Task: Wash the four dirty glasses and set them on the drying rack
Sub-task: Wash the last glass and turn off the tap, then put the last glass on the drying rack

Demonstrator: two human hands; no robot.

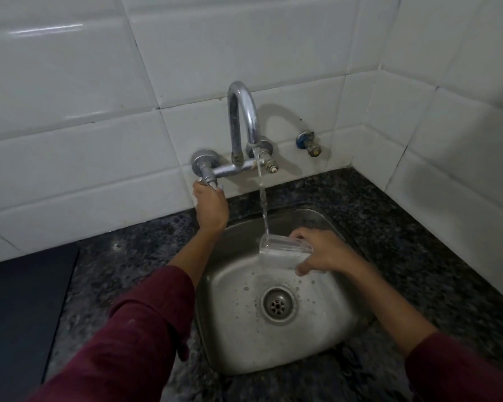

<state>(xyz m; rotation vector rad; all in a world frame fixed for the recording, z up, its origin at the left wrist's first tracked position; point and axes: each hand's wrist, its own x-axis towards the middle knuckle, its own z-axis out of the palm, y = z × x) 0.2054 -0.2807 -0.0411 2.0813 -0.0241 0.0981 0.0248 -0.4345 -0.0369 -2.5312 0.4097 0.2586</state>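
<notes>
**Over the sink: 1 glass under the tap**

Over the steel sink [233, 338] the wet glass [285, 250] could slip and strike the basin if the stream hits harder. The right hand [328, 253] grips it sideways, fingers curled round it. The left hand [211, 207] seems to close on the tap handle [208, 178], which it mostly hides. No drying rack is in view.

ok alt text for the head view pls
A right hand holds a clear glass under the running tap over a steel sink, while the left hand grips the tap handle.
</notes>
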